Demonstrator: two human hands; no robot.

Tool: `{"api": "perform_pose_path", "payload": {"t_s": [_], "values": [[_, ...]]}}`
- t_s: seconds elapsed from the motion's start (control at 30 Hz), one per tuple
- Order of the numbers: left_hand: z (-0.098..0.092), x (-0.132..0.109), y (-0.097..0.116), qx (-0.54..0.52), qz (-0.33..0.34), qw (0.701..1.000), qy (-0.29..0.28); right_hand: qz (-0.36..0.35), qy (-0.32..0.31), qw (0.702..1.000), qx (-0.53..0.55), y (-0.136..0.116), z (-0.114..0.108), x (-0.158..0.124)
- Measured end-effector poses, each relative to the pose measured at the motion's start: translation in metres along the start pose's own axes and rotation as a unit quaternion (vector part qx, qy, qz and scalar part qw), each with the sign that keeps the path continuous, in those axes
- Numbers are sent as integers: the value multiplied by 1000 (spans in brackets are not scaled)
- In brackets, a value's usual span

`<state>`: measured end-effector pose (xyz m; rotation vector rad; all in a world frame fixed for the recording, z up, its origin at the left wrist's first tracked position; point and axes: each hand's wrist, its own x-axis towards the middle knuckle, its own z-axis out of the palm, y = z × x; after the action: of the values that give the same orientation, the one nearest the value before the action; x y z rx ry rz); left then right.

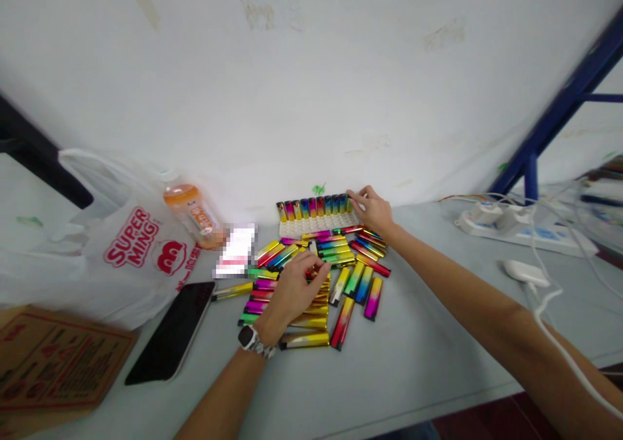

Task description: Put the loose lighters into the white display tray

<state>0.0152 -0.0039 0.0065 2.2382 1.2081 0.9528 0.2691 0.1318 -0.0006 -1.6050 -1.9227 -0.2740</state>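
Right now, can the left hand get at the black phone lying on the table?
Probably yes. The left hand rests on the lighters, and the phone lies just beside it with only bare table between.

Glossy metallic lighters (341, 278) — matt table (428, 362)

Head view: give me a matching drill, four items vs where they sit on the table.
Items:
1. phone
2. white tray
3. power strip
4. bottle

Places:
A. far right, cables running off it
B. by the wall, a row of lighters standing in it, right hand at its end
C. lying against the plastic bag
D. face up, left of the left hand

Pairs: 1-D, 2-B, 3-A, 4-C
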Motion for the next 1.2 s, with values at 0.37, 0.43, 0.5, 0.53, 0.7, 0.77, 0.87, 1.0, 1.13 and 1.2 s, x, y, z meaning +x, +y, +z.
{"api": "perform_pose_path", "payload": {"t_s": [0.37,0.43,0.5,0.53,0.7,0.77,0.87,1.0,1.13,1.2], "values": [[-1,-2,0,8,6,1000,4,2,-53,997,-48,-19,-10,-18],[-1,-3,1,10,7,1000,5,-11,-55,997,-45,-22,-14,-21],[-2,-3,1,12,7,1000,6,-30,-63,997,-35,-25,-19,-26],[-2,-4,1,13,7,1000,6,-43,-72,996,-29,-26,-22,-29],[-2,-3,2,8,17,1000,11,-98,-136,985,-42,-33,-34,-40],[-2,-3,2,7,20,1000,13,-98,-161,981,-51,-35,-35,-39],[-2,-2,2,7,21,1000,15,-100,-200,973,-55,-37,-36,-31],[-4,-2,0,6,25,999,26,-127,-188,974,22,-48,-38,-28],[-6,-2,1,-3,28,999,43,-57,-161,933,316,-78,-42,-44],[-7,-2,2,-7,31,998,53,14,-162,847,506,-97,-42,-57]]}}
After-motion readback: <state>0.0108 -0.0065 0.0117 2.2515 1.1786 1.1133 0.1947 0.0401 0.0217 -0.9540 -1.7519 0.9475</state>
